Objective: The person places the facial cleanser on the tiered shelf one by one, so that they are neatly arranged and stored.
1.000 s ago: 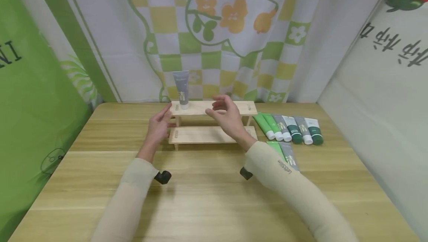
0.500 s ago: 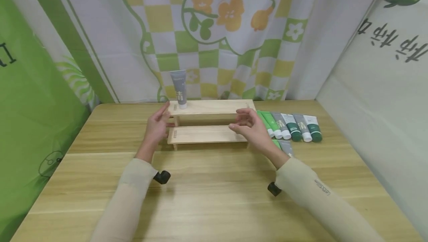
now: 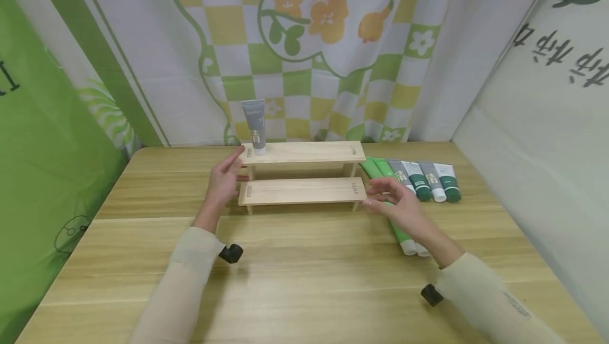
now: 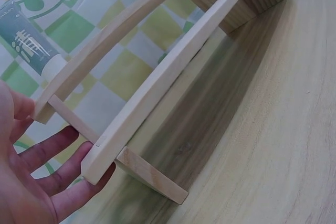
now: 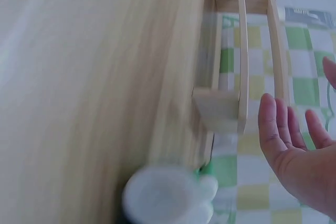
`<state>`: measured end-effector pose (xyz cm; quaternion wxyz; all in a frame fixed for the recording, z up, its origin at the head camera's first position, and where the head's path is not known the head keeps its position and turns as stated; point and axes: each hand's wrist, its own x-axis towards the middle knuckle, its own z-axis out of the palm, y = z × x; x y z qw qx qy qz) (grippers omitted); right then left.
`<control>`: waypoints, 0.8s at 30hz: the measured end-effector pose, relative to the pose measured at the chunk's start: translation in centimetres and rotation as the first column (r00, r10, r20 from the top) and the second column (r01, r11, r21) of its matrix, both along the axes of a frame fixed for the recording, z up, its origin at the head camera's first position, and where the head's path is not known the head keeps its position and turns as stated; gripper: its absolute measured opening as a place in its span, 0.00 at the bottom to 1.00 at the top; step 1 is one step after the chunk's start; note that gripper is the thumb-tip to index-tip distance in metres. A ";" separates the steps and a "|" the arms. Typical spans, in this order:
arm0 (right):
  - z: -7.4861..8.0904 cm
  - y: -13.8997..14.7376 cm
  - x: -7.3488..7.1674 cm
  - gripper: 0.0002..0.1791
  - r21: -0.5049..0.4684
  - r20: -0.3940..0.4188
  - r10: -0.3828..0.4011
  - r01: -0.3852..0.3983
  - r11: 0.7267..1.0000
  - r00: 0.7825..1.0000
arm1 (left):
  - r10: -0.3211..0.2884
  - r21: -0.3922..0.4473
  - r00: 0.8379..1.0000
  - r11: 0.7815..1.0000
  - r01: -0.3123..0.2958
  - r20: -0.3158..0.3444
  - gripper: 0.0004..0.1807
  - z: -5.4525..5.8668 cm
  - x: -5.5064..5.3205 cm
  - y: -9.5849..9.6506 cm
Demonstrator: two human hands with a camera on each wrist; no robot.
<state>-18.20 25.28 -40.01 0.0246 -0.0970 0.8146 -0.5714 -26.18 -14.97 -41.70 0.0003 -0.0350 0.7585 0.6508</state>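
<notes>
A two-step wooden rack [image 3: 300, 191] stands at the back middle of the table. One grey tube [image 3: 256, 126] stands upright, cap down, on the left of its upper board. My left hand [image 3: 222, 183] rests against the rack's left end, and in the left wrist view its spread fingers [image 4: 63, 174] touch the ends of both boards. My right hand [image 3: 399, 206], fingers loosely bent and holding nothing, is beside the right end of the lower board. Beneath it lie a green tube [image 3: 402, 238] and another tube, both partly hidden.
A row of green, grey and white-and-green tubes [image 3: 430, 180] lies on the table [image 3: 295, 280] right of the rack. A patterned curtain [image 3: 295, 85] hangs close behind. In the right wrist view a blurred white cap [image 5: 160, 195] is near the camera.
My right hand has moved from above the upper board, rightward and nearer, to beyond the rack's right end. My left hand stays at the rack, and the standing tube keeps its place.
</notes>
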 end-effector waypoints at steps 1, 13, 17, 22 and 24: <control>-0.1 0.6 0.2 0.28 0.002 0.008 0.000 0.000 1.000 1.000 | 0.003 -0.002 1.000 1.000 -0.003 0.000 0.22 0.0 0.0 0.0; -1.4 6.0 2.0 0.27 -0.043 0.087 -0.001 0.005 0.999 0.996 | 0.035 -0.003 0.999 0.999 -0.035 -0.030 0.22 -0.3 -0.1 0.1; -1.6 7.4 2.4 0.27 -0.062 0.121 0.013 -0.006 0.998 0.993 | 0.049 -0.022 0.998 0.998 -0.050 -0.049 0.25 -0.5 -0.2 0.1; -1.7 9.2 2.9 0.30 -0.069 0.176 0.017 -0.005 0.998 0.984 | 0.052 -0.027 0.995 0.998 -0.055 -0.082 0.27 -0.7 -0.2 0.3; -1.8 9.9 3.0 0.32 -0.068 0.206 -0.004 0.018 0.998 0.979 | 0.049 -0.021 0.995 0.998 -0.051 -0.091 0.27 -0.8 -0.2 0.3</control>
